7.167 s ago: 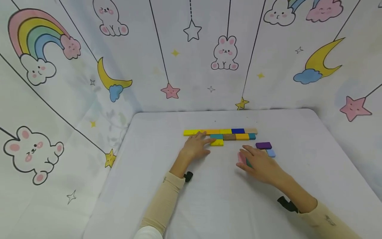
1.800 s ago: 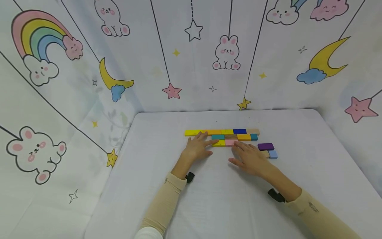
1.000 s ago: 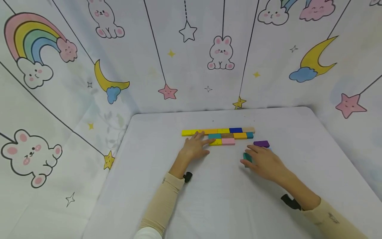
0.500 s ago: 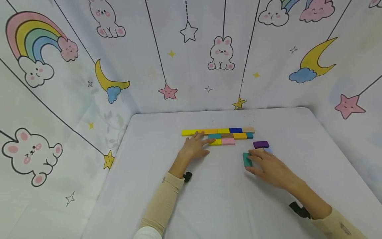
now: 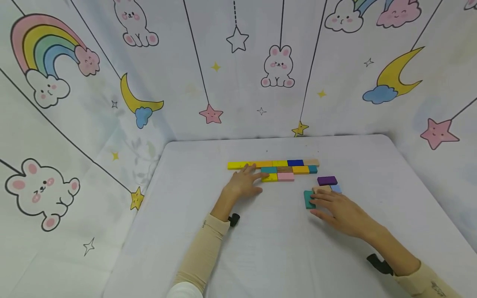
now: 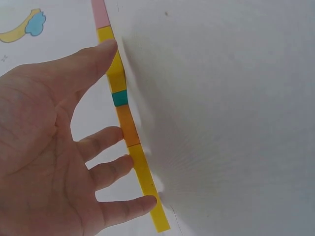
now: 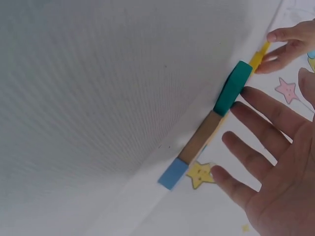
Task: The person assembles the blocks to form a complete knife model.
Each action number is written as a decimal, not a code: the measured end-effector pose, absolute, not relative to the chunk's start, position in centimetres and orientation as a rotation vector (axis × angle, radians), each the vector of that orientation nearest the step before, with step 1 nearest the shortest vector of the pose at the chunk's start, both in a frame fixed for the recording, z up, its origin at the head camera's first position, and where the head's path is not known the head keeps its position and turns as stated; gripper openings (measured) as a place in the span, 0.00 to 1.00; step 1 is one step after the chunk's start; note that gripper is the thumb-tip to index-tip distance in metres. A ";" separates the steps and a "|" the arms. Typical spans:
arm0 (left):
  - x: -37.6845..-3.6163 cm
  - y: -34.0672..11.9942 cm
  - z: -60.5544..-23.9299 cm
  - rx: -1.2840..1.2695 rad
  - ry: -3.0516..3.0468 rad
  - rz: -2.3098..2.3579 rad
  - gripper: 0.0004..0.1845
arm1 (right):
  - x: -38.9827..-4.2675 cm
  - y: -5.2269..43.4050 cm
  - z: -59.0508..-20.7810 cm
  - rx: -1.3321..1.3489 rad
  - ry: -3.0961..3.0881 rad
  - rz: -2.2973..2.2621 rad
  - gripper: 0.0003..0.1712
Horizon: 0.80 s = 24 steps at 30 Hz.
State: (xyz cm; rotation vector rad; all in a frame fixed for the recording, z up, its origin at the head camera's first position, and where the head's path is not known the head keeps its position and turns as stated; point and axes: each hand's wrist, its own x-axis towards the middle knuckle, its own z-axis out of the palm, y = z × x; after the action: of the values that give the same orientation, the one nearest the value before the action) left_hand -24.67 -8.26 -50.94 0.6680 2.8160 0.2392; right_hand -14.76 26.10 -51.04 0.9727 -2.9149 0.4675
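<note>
The flat green rectangular, wooden-looking block [image 5: 308, 199] is lying against the outstretched right hand [image 5: 344, 212] — thumb apart, gripping nothing — so pinching its opposite edges squarely should be giving control.

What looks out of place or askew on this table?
The green block, by the right hand, looks askew: it lies crosswise to the block rows and apart from them. Nothing looks spilled or damaged.

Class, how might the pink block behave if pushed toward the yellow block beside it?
The pink block looks stiff, given its straight edges. Its flat top suggests sliding, not rolling. Its end meets the yellow block, so that may shift too.
</note>
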 end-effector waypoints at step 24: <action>-24.5 -8.2 -50.7 0.667 2.825 0.238 0.30 | -15.7 24.9 -51.0 0.903 -2.963 0.386 0.34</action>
State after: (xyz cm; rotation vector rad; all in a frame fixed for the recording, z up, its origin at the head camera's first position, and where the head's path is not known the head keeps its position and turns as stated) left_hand -24.47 -8.22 -50.71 0.6675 2.8254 0.2382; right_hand -15.69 24.86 -50.95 0.9026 -2.9627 0.3859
